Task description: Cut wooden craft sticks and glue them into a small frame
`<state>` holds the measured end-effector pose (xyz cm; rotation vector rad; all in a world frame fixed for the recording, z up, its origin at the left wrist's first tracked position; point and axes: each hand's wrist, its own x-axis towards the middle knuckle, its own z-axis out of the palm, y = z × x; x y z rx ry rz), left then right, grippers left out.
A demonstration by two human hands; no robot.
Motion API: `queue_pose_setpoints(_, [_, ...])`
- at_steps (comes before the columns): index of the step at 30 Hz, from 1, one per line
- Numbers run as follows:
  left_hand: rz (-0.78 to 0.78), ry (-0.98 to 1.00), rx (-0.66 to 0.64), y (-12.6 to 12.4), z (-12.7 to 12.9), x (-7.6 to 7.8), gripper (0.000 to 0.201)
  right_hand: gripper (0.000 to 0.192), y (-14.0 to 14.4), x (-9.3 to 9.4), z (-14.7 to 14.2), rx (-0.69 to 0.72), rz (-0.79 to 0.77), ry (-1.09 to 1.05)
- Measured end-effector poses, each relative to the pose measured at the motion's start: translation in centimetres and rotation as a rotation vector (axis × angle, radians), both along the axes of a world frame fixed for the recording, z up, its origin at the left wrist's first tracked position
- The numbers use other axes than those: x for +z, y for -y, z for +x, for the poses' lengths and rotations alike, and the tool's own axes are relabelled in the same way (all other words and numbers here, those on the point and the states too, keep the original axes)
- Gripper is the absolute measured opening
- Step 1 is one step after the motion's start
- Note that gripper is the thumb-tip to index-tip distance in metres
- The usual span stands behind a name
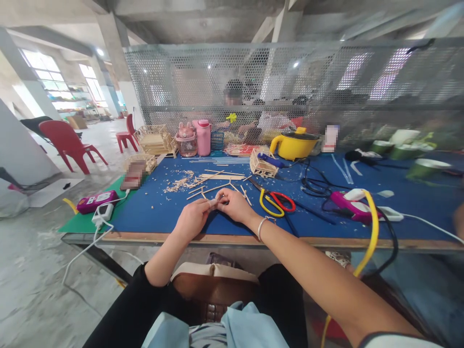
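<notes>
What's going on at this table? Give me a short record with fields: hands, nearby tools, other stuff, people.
Left hand: pinching a small stick piece, grip closed.
Right hand: meets the left on the same piece; bracelet on the wrist.
Nearby tools: scissors to the right, pink glue gun farther right.
Table: blue mat, loose wooden sticks, shavings.
Back: yellow pot, pink bottle.
People: someone behind the mesh screen.

Scissors (277, 201) lay on the blue table (163, 212) near a glue gun (350, 205). A yellow pot (294, 144), pink bottle (203, 137) and red chair (65, 142) stood beyond.
</notes>
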<state>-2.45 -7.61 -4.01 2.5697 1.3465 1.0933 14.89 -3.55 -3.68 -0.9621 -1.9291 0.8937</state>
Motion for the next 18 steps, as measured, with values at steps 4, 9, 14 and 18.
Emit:
queue_pose_setpoints(4, [-0.005, 0.021, -0.003, -0.40, -0.01, -0.31, 0.032, 0.015, -0.21, -0.26, 0.00, 0.008, 0.009, 0.001])
queue_pose_setpoints(9, [-0.025, 0.027, 0.005, -0.53, -0.05, -0.43, 0.031, 0.015, -0.23, -0.42, 0.11, 0.015, 0.031, 0.013])
queue_pose_setpoints(14, [-0.036, 0.032, 0.008, -0.50, -0.08, -0.43, 0.037, 0.015, -0.23, -0.32, 0.18, 0.008, 0.049, 0.000])
queue_pose_setpoints(18, [-0.056, 0.047, 0.001, -0.54, -0.10, -0.43, 0.034, 0.020, -0.63, -0.33, 0.39, -0.086, 0.063, -0.040])
